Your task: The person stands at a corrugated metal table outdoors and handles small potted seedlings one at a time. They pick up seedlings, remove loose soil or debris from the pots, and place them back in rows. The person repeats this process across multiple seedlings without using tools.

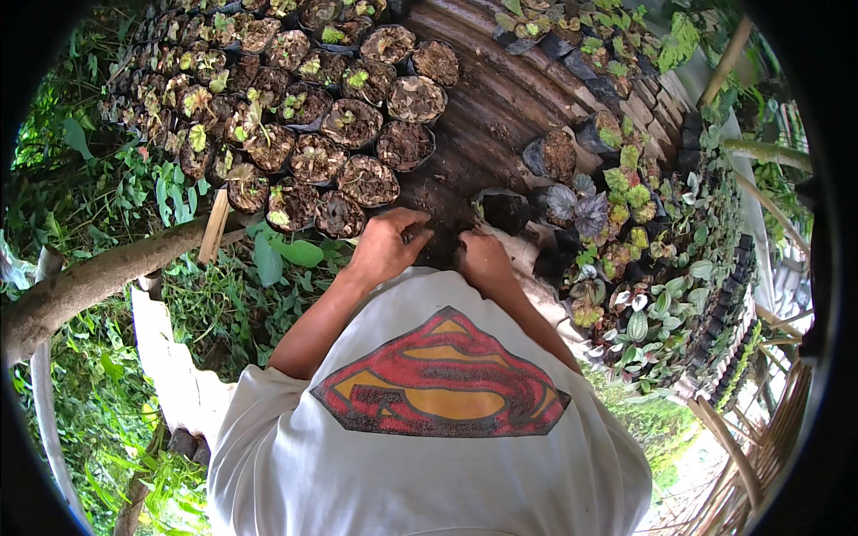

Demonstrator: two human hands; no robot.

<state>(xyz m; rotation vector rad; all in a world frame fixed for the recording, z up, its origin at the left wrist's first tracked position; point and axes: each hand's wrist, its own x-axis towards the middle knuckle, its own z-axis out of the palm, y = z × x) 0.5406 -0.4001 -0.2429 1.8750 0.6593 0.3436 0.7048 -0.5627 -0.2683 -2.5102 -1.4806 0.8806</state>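
Note:
My left hand [385, 246] is curled at the near end of the potted rows, thumb and forefinger slightly apart. Beside it stands a soil-filled black nursery bag [340, 216]. My right hand [485, 264] is bent with its fingertips turned inward, close to my shirt. Dark soil or black plastic [444, 242] shows between the two hands; whether either one grips it is unclear. Just beyond my right hand is a black nursery bag [506, 211] with a dark inside.
Many potted seedlings [305, 107] crowd the left of a brown corrugated surface [482, 100]. Leafy begonias [590, 208] and other pots line the right. One soil-filled bag [558, 154] leans there. A wooden pole [100, 281] runs at left; bamboo poles [767, 153] stand at right.

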